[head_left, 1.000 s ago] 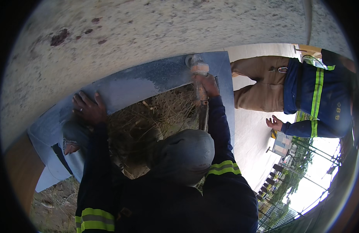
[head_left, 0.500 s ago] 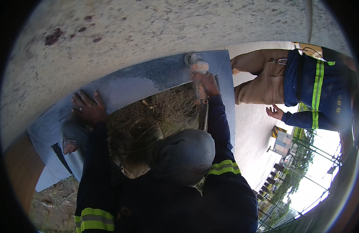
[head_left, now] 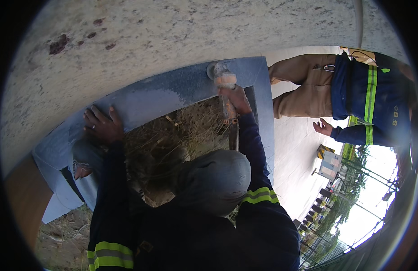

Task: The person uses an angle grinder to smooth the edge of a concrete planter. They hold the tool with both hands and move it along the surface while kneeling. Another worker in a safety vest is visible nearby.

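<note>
My right hand is wrapped round the dusty orange body of an angle grinder. Its round disc lies against the blue-grey panel frame, near the frame's right corner. A darker, rubbed-looking area of the panel runs left from the disc. My left hand rests on the left part of the same frame, fingers spread, with a ring on one finger. The frame surrounds an opening through which dry grass and soil show. My knee is bent in front of the opening.
A rough, speckled pale wall runs along the far side of the frame. At the right stands a co-worker in brown trousers and a dark jacket with a bright reflective band. Pale paving, a barrier box and trees lie beyond.
The grinder and my right hand have shifted slightly left along the panel. My left hand stays where it was. The co-worker's hand has moved a little.
</note>
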Motion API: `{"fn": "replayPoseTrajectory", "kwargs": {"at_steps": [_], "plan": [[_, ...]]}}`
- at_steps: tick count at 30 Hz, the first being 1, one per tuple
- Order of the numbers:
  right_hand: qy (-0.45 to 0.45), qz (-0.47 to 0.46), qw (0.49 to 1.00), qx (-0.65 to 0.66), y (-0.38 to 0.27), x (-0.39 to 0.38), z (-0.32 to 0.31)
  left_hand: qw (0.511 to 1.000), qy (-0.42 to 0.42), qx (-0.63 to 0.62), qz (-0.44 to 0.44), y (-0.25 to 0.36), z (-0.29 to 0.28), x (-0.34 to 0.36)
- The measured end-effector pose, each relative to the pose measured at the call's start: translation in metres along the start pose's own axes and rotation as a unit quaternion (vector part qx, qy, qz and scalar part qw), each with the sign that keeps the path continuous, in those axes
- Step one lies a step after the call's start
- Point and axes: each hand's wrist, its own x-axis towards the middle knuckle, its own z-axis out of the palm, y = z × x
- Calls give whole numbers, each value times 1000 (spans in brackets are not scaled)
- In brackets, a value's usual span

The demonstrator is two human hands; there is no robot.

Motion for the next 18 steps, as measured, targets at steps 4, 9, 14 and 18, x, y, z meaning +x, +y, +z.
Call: {"fn": "replayPoseTrajectory", "kwargs": {"at_steps": [4, 9, 14, 18], "plan": [[-6, 49, 999, 1, -16, 1, -3, 1000, 1, 2, 2, -2, 0, 0], [34, 57, 997, -27, -18, -2, -5, 1000, -1, 6, 4, -1, -1, 1], [3, -10, 1000, 1, 1, 1, 2, 1000, -6, -2, 3, 2, -4, 1], [-7, 13, 1000, -16, -11, 1, 3, 1000, -5, -2, 1, 0, -3, 1]]}}
